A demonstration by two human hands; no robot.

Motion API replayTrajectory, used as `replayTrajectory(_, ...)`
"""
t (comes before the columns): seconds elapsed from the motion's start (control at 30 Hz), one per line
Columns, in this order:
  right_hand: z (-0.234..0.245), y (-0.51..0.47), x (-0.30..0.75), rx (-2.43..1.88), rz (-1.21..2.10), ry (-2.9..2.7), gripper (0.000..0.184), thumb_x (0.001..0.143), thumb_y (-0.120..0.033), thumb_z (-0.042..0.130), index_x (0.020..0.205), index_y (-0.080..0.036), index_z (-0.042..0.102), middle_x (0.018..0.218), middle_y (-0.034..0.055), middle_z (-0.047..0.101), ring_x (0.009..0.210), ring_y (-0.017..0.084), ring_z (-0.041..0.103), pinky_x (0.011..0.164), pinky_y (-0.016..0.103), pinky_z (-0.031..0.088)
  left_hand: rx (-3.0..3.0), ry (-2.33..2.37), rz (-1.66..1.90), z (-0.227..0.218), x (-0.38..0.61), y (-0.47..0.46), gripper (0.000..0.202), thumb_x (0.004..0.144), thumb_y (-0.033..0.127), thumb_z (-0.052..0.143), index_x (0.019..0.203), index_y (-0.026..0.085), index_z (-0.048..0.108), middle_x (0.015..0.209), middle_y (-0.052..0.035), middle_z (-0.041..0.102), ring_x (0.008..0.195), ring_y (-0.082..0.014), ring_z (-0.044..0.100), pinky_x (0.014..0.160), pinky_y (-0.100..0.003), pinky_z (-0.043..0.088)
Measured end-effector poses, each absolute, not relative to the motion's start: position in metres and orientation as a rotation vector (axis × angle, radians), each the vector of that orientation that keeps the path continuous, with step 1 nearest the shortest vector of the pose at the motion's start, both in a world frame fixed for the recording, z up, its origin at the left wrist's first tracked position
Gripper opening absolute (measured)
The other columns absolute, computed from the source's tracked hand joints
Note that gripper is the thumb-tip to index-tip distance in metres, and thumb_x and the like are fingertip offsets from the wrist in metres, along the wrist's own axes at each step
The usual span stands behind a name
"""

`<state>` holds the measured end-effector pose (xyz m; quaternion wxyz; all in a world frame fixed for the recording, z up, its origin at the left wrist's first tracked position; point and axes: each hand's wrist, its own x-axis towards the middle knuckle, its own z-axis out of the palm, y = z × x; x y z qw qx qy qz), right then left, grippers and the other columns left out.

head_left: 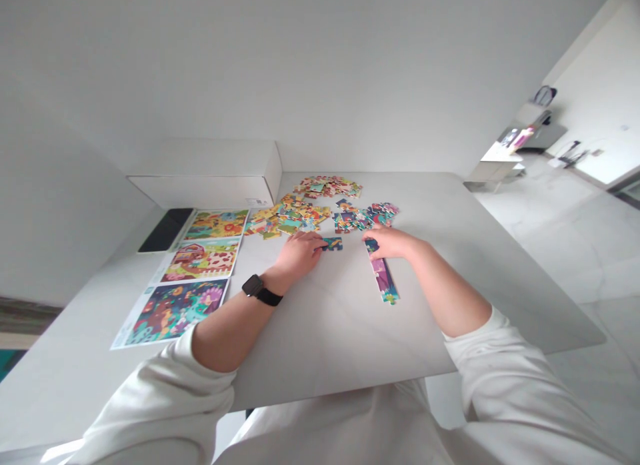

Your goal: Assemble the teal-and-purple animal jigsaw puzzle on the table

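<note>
My left hand (300, 253), with a black watch (260, 290) on its wrist, lies on the white table (340, 318), its fingertips at a small group of joined jigsaw pieces (332, 244). My right hand (389, 243) rests its fingers on the top end of a long joined strip of jigsaw pieces (383, 277). Whether either hand grips its pieces is hard to tell. Loose, colourful jigsaw pieces (290, 218) lie in scattered heaps just beyond both hands, with more (365, 218) to the right and a further heap (327, 187) at the back.
Three printed picture panels (200, 265) lie along the table's left side. Behind them are a black flat device (165, 229) and a long white box (210, 178). The table's right edge (530, 278) drops to a tiled floor (575, 225).
</note>
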<state>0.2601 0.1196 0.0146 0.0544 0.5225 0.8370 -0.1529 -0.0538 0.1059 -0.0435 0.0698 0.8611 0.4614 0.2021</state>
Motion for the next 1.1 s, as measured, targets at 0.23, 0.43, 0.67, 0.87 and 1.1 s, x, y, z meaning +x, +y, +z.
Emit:
replayTrajectory(0.23,0.020,0.119,0.259,1.604,-0.527,2.567,0.053,0.085,-0.031,0.091,0.135,-0.025,0.075,0.136,0.0126,0.069,0.108,0.025,0.073,0.094,0.030,0.054,2.548,1.346,0.746,-0.038,-0.052,0.104,0.032,0.100,0.025,0.059,0.124,0.026,0.081,0.129,-0.0095,0.079,0.120,-0.0307,0.072,0.113,-0.049,0.053)
replayTrajectory(0.43,0.024,0.128,0.264,1.852,-0.498,2.647,0.033,0.095,-0.030,0.080,0.127,-0.022,0.078,0.126,0.0105,0.077,0.096,0.021,0.075,0.089,0.031,0.055,2.489,1.394,0.801,-0.041,-0.051,0.107,0.024,0.100,0.027,0.064,0.118,0.023,0.079,0.119,-0.0119,0.080,0.112,-0.0320,0.072,0.106,-0.049,0.056)
replayTrajectory(0.67,0.025,0.144,0.292,2.288,-0.366,2.484,0.025,0.097,-0.025,0.073,0.120,-0.025,0.081,0.114,0.0046,0.084,0.103,0.022,0.077,0.091,0.031,0.055,2.376,1.422,0.880,-0.040,-0.049,0.106,0.018,0.101,0.027,0.061,0.109,0.023,0.077,0.110,-0.0101,0.080,0.105,-0.0293,0.072,0.100,-0.044,0.056)
replayTrajectory(0.87,0.019,0.151,0.310,2.474,-0.330,2.349,0.030,0.094,-0.019,0.071,0.121,-0.025,0.082,0.118,0.0049,0.085,0.110,0.023,0.078,0.095,0.031,0.056,2.052,1.580,0.969,-0.031,-0.047,0.104,0.023,0.101,0.040,0.063,0.085,0.023,0.066,0.083,-0.0048,0.076,0.077,-0.0221,0.067,0.074,-0.032,0.050)
replayTrajectory(1.1,0.024,0.176,0.281,2.407,-0.364,2.514,0.023,0.103,-0.034,0.065,0.112,-0.025,0.084,0.112,0.0051,0.086,0.105,0.022,0.079,0.093,0.029,0.056,1.678,1.557,1.227,-0.031,-0.055,0.113,0.051,0.111,0.059,0.038,0.082,0.023,0.059,0.065,-0.0011,0.062,0.062,-0.0177,0.060,0.064,-0.029,0.045)
